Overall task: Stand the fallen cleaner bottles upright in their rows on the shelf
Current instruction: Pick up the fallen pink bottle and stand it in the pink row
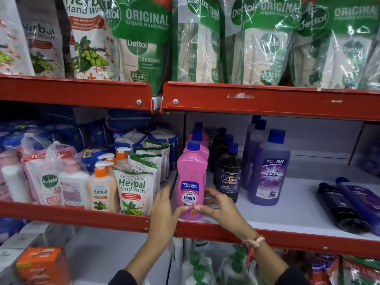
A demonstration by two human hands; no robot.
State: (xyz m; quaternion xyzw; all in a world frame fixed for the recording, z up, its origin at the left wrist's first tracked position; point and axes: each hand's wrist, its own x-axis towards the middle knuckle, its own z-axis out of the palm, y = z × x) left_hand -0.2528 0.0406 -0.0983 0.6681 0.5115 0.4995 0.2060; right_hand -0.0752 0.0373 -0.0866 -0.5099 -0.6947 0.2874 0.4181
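Observation:
A pink Shakti cleaner bottle [191,182] with a blue cap stands upright at the front of a row of pink bottles on the white shelf [287,212]. My left hand [164,210] touches its left side near the base, thumb on the label. My right hand [218,204] grips its lower right side. Right of it stand a row of black Bactin bottles [229,173] and a row of purple Bactin bottles [267,169]. At the far right a black bottle [341,206] and a purple bottle [362,200] lie on their sides.
The red shelf edge [267,235] runs below my hands. Herbal hand wash pouches [133,192] and pump bottles [101,188] crowd the left bay. Dettol refill packs [257,42] hang over the shelf above. Bare white shelf lies between the purple row and the fallen bottles.

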